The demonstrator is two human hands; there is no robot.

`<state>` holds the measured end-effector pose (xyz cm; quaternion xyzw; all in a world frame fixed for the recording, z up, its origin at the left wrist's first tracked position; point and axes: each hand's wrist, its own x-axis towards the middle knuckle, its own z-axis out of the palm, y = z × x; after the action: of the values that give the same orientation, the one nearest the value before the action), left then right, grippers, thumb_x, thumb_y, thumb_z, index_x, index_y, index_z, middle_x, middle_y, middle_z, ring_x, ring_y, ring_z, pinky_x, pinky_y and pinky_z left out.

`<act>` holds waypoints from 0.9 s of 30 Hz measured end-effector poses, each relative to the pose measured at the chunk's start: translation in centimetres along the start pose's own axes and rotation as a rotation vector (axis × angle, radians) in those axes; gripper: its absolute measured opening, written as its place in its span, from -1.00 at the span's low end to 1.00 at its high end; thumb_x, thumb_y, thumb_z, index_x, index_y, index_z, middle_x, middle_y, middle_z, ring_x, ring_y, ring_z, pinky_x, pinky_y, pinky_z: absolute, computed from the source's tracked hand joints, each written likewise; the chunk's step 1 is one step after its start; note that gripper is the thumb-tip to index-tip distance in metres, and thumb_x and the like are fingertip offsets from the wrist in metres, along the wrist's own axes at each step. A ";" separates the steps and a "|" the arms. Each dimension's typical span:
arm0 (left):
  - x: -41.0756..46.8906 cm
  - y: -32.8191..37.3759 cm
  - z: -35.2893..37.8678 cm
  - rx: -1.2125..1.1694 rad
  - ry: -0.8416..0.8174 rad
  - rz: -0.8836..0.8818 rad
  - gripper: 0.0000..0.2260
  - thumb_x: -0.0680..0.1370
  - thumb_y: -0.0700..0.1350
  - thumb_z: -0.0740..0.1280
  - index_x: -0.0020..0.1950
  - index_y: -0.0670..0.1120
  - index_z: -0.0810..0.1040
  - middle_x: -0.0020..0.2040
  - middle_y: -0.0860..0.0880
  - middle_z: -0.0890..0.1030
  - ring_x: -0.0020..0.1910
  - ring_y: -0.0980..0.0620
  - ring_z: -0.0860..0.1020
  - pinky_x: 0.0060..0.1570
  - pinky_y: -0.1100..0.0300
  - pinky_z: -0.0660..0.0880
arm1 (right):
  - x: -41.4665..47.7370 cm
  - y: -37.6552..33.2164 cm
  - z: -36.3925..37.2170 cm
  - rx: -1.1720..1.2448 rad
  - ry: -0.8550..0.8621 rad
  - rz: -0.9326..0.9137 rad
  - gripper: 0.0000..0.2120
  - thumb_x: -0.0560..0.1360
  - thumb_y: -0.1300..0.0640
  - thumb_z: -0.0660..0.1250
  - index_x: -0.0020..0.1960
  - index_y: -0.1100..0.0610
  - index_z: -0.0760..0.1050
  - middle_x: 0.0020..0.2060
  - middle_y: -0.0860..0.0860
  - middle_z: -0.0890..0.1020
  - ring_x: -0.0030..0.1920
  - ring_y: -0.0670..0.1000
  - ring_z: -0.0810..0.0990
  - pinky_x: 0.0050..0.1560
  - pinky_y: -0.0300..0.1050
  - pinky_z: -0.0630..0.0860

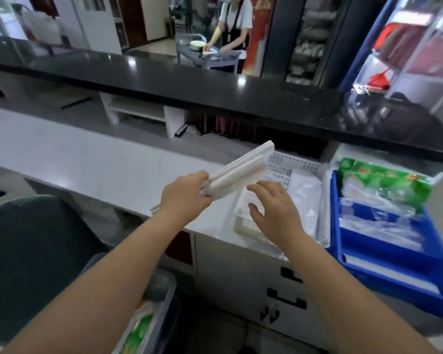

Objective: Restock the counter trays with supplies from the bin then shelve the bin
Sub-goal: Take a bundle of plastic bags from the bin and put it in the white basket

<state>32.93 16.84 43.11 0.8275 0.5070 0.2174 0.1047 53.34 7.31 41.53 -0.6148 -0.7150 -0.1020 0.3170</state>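
"Hands?"

"Left hand (187,192) clamped on one end of a white wrapped bundle (241,172). Right hand (274,210) spread, holding nothing, close beside the bundle and above the white perforated tray (292,159). Contact cannot be told."

"Step?"

"Judged: restocking. Next, lower the bundle flat into the tray beneath the right hand. Grey bin (169,287) sits under the left forearm, not yet shelved."

Left hand (187,192) grips a white wrapped bundle (241,171) over the perforated white tray (322,215); right hand (274,208) hovers open beside it.
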 end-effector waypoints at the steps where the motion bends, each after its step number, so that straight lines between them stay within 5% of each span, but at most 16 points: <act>1: 1.4 1.9 0.3 -0.063 -0.014 0.006 -0.81 0.37 -0.03 0.33 -0.03 0.07 0.45 -0.21 0.08 0.54 -0.22 -0.04 0.50 -0.36 0.15 0.32 | 0.1 1.8 -1.0 0.021 -0.015 0.062 -0.63 0.38 0.27 0.45 0.17 0.20 0.53 0.08 0.11 0.59 0.12 0.16 0.50 0.13 0.04 0.50; 7: 8.7 12.4 4.0 -0.568 -0.271 -0.075 -0.76 0.30 -0.03 0.46 -0.08 0.03 0.52 -0.15 0.02 0.62 -0.16 -0.02 0.59 -0.16 0.02 0.56 | 0.6 11.5 -4.6 0.398 -0.047 0.552 -0.64 0.43 0.01 0.43 0.20 -0.06 0.46 0.06 -0.19 0.51 -0.03 -0.17 0.52 -0.05 -0.31 0.42; 10: 10.9 15.3 6.8 -0.802 -0.406 -0.196 -0.71 0.33 -0.09 0.51 0.01 -0.03 0.56 -0.05 -0.07 0.66 -0.10 -0.05 0.65 -0.15 0.06 0.61 | 0.8 14.9 -5.0 0.637 -0.050 0.745 -0.74 0.42 0.00 0.46 0.07 -0.11 0.49 -0.03 -0.13 0.62 -0.11 -0.12 0.61 -0.11 -0.20 0.55; 15: 12.6 16.2 11.4 -1.154 -0.592 -0.376 -0.62 0.41 -0.16 0.49 0.17 0.10 0.52 0.04 0.00 0.69 -0.03 -0.04 0.67 -0.14 -0.01 0.62 | 0.4 17.4 -3.4 1.110 -0.049 0.988 -0.66 0.43 0.20 0.45 0.16 0.03 0.48 -0.03 0.10 0.67 -0.07 0.06 0.69 -0.15 0.00 0.64; 21: 14.0 14.2 14.6 -1.171 -0.674 -0.497 -0.64 0.39 -0.06 0.48 0.15 0.11 0.52 0.05 -0.02 0.68 0.03 -0.11 0.64 0.01 -0.14 0.59 | 1.5 18.3 -1.0 1.189 -0.048 1.166 -0.80 0.46 0.19 0.42 0.07 0.16 0.52 0.00 0.10 0.66 -0.04 0.10 0.67 -0.23 -0.07 0.63; 27: 17.0 11.8 14.8 -1.155 -0.855 -0.660 -0.80 0.49 -0.04 0.28 0.00 -0.15 0.53 -0.36 -0.03 0.58 -0.33 0.01 0.53 -0.29 0.12 0.55 | 3.3 19.1 1.6 1.136 -0.105 1.237 -0.77 0.48 0.16 0.41 0.09 0.20 0.50 0.02 0.14 0.65 -0.12 0.05 0.64 -0.30 -0.14 0.55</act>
<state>55.83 27.13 39.01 0.4608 0.4491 0.0670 0.7625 70.70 15.15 37.54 -0.6469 -0.2056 0.4942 0.5432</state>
